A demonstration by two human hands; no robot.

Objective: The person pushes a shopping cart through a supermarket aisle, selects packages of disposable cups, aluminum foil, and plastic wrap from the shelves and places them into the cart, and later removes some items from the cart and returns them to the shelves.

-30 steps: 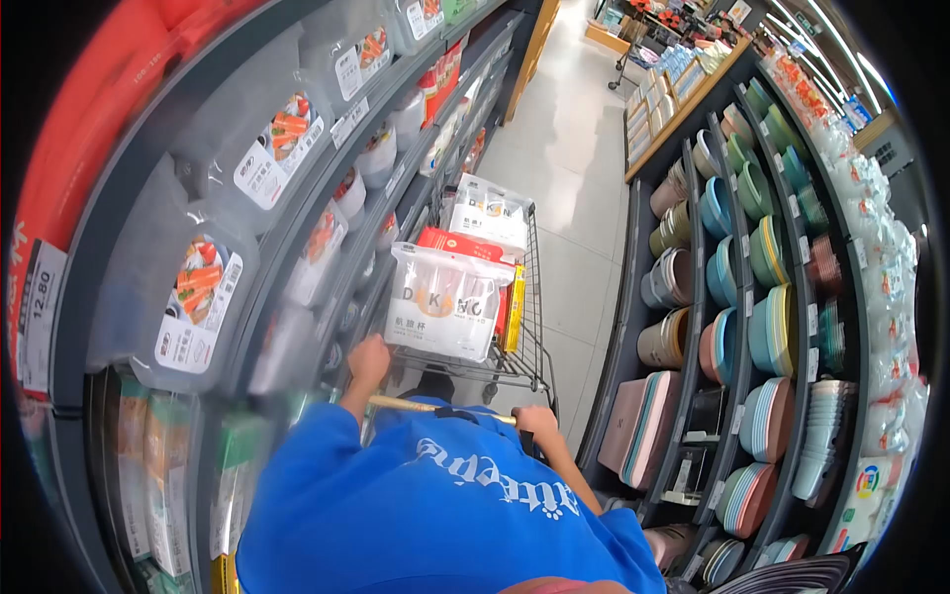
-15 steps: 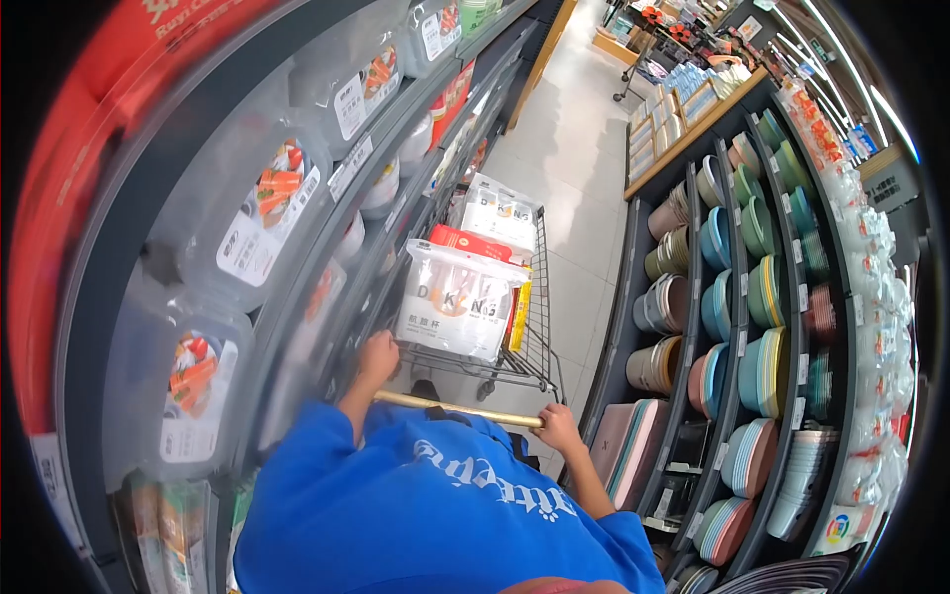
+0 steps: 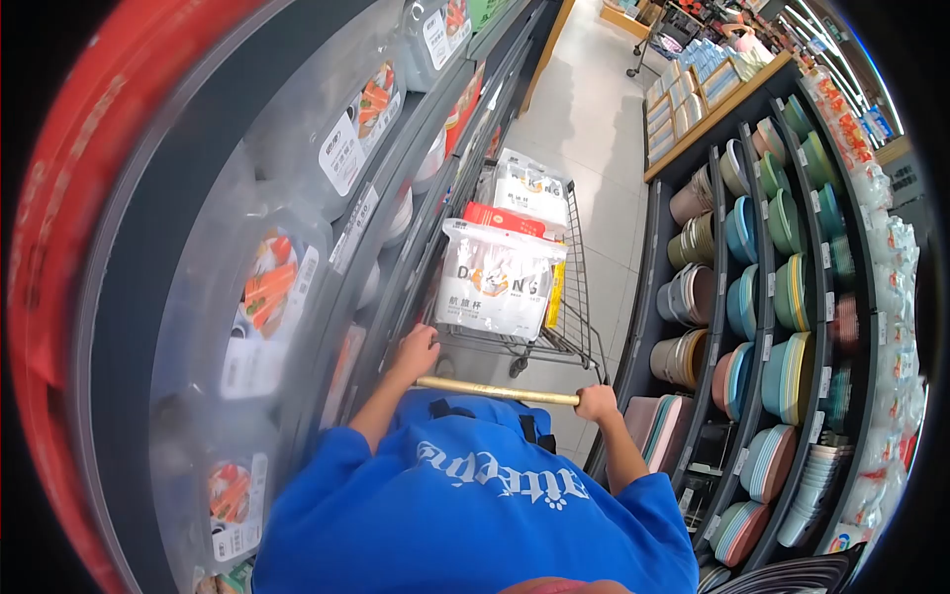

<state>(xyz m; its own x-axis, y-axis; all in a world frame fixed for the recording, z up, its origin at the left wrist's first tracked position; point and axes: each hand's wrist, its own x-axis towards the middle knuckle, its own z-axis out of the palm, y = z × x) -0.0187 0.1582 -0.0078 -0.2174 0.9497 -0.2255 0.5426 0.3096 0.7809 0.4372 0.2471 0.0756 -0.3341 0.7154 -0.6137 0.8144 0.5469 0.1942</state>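
Note:
My right hand [image 3: 597, 403] is wrapped round the right end of a gold-coloured handle [image 3: 500, 392] on a shopping cart [image 3: 579, 307]. Forward of the handle's left end, my left hand [image 3: 419, 350] has its fingers curled at the cart's left rear corner, close to the shelf; part of its grip is hidden. A white pack with "DKANG" lettering [image 3: 500, 287] stands upright at the near end of the cart. Behind it are a red packet [image 3: 506, 220] and another white pack [image 3: 531, 191]. A yellow item [image 3: 556, 295] shows along the right side.
Shelves with clear plastic containers [image 3: 267, 297] run close along my left. On the right, a rack [image 3: 645, 342] holds stacked bowls [image 3: 788, 381] and bins [image 3: 680, 358]. Between them a tiled aisle [image 3: 574, 109] leads forward, past a wooden-edged display [image 3: 712, 114] on the right.
The cart, its packs and both hands have shifted to the right in view. Left-hand shelf containers slid downward and nearer as I moved forward. Both hands keep their places on the cart.

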